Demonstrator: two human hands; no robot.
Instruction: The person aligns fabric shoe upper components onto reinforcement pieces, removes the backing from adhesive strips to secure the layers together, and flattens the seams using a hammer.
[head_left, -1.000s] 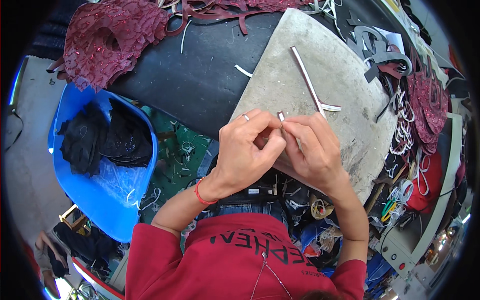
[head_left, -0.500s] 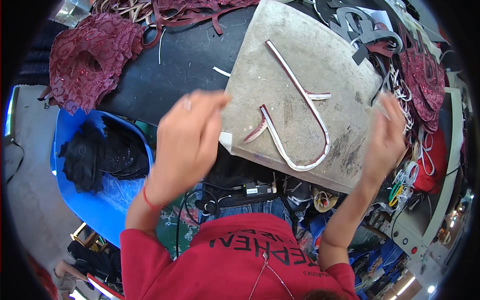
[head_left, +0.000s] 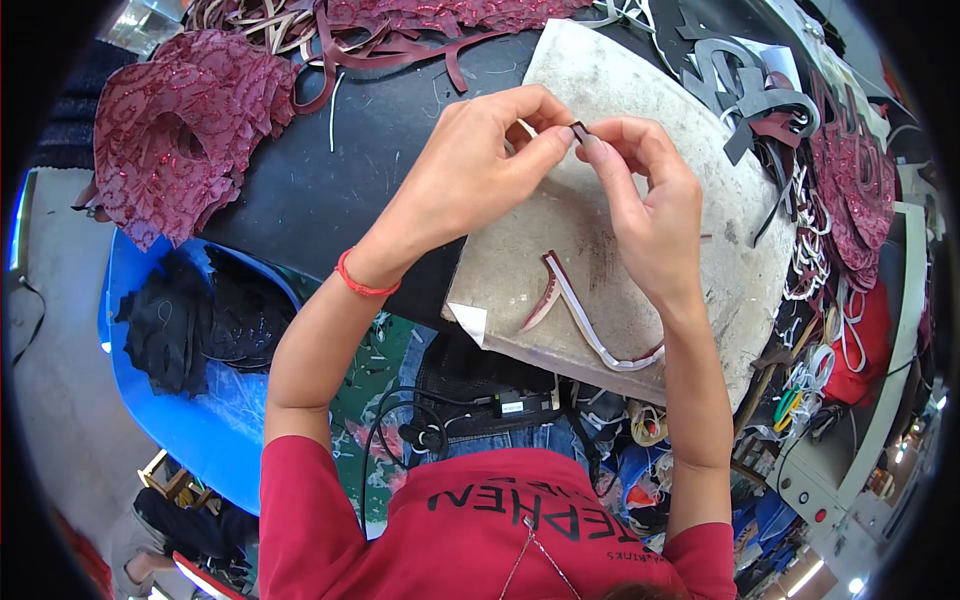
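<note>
Left hand point(head_left: 485, 160): thumb and forefinger narrow, pinching strip tip
Right hand point(head_left: 655, 200): fingertips narrow, pinching same tip
Strip point(head_left: 606, 360): maroon-white; 1 end in fingers, curved part on grey board point(head_left: 740, 260), middle hidden
Blue bin point(head_left: 210, 440): black fabric inside

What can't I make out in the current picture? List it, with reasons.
All in the head view:
Strip: its curve, behind the right forearm.
Dark bit, pinched: whether it joins the strip, behind the right hand.
Bin: its right side, behind the left arm.
Maroon pieces: cut off by the top edge.
Label: print too small.
</note>
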